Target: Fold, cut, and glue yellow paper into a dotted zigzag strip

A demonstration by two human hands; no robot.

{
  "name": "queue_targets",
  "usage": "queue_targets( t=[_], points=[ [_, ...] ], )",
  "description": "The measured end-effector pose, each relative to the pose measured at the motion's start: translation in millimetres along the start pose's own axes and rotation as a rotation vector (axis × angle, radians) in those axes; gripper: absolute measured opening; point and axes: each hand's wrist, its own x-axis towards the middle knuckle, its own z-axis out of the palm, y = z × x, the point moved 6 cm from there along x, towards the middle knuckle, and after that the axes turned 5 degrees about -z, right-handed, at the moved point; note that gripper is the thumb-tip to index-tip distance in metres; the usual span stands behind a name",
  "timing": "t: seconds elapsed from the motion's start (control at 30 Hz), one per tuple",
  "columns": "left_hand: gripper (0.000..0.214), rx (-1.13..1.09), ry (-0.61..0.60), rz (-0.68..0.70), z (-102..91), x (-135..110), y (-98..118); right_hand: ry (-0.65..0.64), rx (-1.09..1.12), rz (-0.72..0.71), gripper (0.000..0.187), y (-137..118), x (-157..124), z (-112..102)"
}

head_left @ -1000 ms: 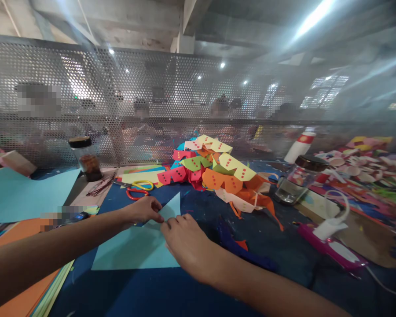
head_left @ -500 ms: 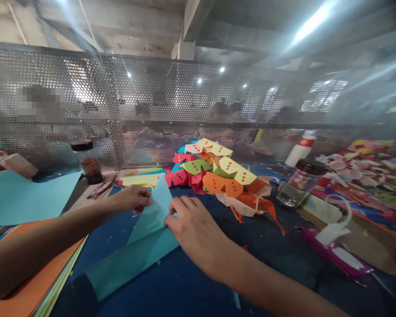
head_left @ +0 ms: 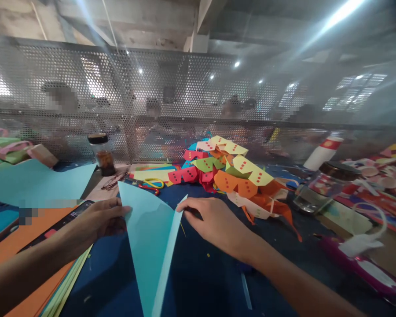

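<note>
A folded sheet of light blue paper [head_left: 148,242] stands up from the dark blue table in front of me, its crease running down toward the near edge. My left hand [head_left: 107,218] pinches its left edge between thumb and fingers. At the upper right corner, my right hand [head_left: 211,218] grips the narrow folded flap with its fingertips. Just behind the paper lie yellow-handled scissors [head_left: 154,182], partly overlapped by other things. A heap of folded paper pieces [head_left: 224,169] in red, orange, green and yellow rises beyond my right hand.
On the left, a phone [head_left: 57,226] rests on an orange paper stack [head_left: 36,255], beside another light blue sheet [head_left: 42,182]. A dark-lidded jar [head_left: 103,156] stands behind. At right are a clear jar [head_left: 320,189] and a magenta glue gun [head_left: 359,264]. Perforated metal panel [head_left: 171,110] closes the back.
The blue paper has been turned and raised, its fold now opened toward me. My hands have moved apart to its two upper corners. The camera view has shifted left, uncovering the phone and scissors.
</note>
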Motion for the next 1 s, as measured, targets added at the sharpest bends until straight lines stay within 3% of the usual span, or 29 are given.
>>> queue_targets(
  t=[0.17,0.27,0.33,0.4,0.47,0.57,0.67,0.8,1.0],
  points=[
    [0.047,0.041,0.125,-0.079,-12.4,-8,-38,-0.141,0.17,0.145,0.033,14,-10,14],
    [0.05,0.218,0.091,-0.114,-22.0,-12,-53,-0.15,0.253,0.189,0.03,22,-17,22],
    [0.048,0.43,0.129,-0.003,-27.1,-18,-48,-0.118,0.284,0.172,0.028,26,-19,25],
    [0.044,0.637,0.276,0.203,-26.0,-27,-33,-0.083,0.302,0.156,0.031,29,-19,28],
    [0.034,0.801,0.334,0.389,-8.1,-34,-19,-0.059,0.309,0.174,0.03,33,-19,31],
    [0.022,0.976,0.098,0.705,45.7,-34,-10,-0.041,0.3,0.239,0.021,39,-19,34],
    [0.035,1.157,-0.077,0.759,84.0,-20,-19,-0.04,0.294,0.3,0.017,43,-21,36],
    [0.036,1.29,-0.092,0.763,100.4,-3,-28,-0.042,0.292,0.314,0.012,47,-22,41],
    [0.03,1.296,-0.072,0.764,100.6,-3,-34,0.014,0.279,0.306,0.016,48,-16,41]
  ],
)
